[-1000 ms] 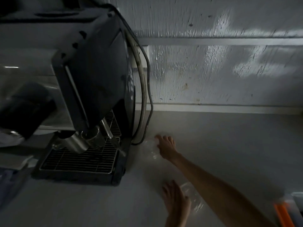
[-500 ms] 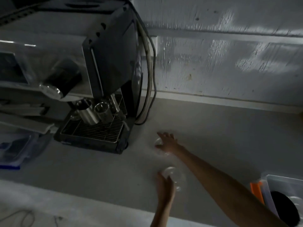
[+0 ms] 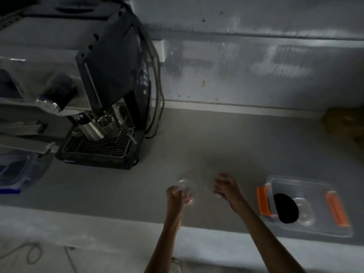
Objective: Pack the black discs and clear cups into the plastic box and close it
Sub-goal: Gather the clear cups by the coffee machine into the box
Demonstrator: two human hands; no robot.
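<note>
Running under a scuffed wall (image 3: pixel 236 71), grey counter (image 3: pixel 226 146) bears plastic box (image 3: pixel 315 182).

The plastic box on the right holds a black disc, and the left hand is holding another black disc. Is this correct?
Not quite. In the head view the left hand grips a clear cup, not a disc; the plastic box does hold a black disc.

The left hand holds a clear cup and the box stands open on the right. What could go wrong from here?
1. The left hand grips a clear cup that is hard to see in this dim light; it could slip or be squeezed out of shape.
2. The plastic box lies near the counter edge; a push while loading might slide it off.
</note>
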